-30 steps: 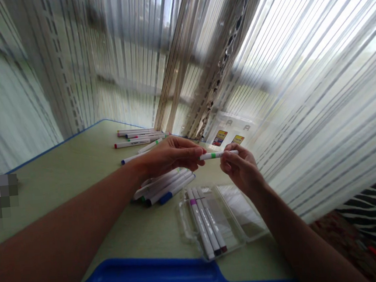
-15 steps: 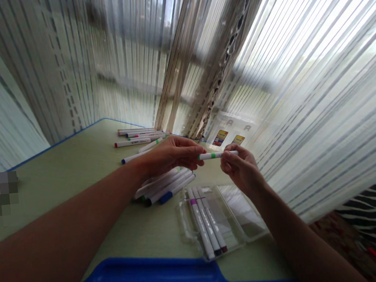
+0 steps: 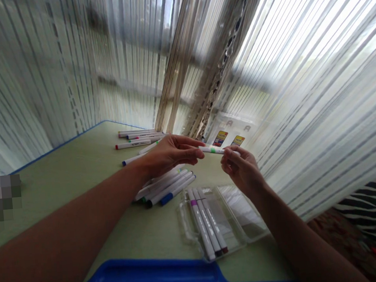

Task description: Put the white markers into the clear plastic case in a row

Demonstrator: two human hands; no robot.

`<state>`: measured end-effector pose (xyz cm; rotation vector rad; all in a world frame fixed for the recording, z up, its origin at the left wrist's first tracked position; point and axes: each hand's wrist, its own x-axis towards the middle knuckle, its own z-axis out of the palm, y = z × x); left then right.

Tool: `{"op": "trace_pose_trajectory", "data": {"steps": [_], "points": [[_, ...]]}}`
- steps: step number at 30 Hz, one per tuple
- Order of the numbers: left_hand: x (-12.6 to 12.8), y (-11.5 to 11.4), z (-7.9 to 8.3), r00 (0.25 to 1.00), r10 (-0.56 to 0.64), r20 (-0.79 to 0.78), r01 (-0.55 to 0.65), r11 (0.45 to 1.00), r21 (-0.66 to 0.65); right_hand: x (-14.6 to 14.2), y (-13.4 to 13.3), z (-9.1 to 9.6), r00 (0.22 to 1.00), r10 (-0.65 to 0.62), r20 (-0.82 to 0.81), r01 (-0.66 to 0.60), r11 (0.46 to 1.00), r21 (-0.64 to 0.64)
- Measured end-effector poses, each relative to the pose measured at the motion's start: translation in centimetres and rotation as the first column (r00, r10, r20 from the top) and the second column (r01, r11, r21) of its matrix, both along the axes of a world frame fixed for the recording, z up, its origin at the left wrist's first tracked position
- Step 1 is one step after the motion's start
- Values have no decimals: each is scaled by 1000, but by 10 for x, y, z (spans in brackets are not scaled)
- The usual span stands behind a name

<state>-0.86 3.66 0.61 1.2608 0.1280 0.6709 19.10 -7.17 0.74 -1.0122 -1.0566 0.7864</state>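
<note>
Between my two hands, above the table, is a white marker (image 3: 218, 150) with a green band. My left hand (image 3: 179, 152) pinches its left end between thumb and fingers. The other end is gripped by the thumb and fingers of my right hand (image 3: 237, 158). Under my left hand lies a pile of white markers (image 3: 170, 185), some with blue, black or green ends, partly hidden by the hand. Below my right hand sits an open clear plastic case (image 3: 230, 225). Three white markers (image 3: 208, 222) lie side by side in its left half, one with a purple band.
More markers (image 3: 138, 138) lie at the table's far side. A clear package with yellow labels (image 3: 221, 138) stands by the curtain (image 3: 129, 76). A blue tray (image 3: 147, 276) runs along the front edge of the pale green table (image 3: 63, 182).
The held marker has tilted, its left end rising, and my left fingers now cover the green tip that showed before. Both hands stay in nearly the same place.
</note>
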Motion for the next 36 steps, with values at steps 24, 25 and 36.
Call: {"op": "trace_pose_trajectory", "data": {"steps": [24,25,36], "points": [[4,-2,-1,963,213,-166,-210,977,36,0,-1,0,998,-52,29,52,999,-9],[4,-1,-2,961,218,-172,-213,976,48,-1,-1,0,998,-54,36,54,998,-12],[8,1,-6,955,256,-147,-234,960,151,-1,-2,-2,995,-21,97,24,999,-30]]}}
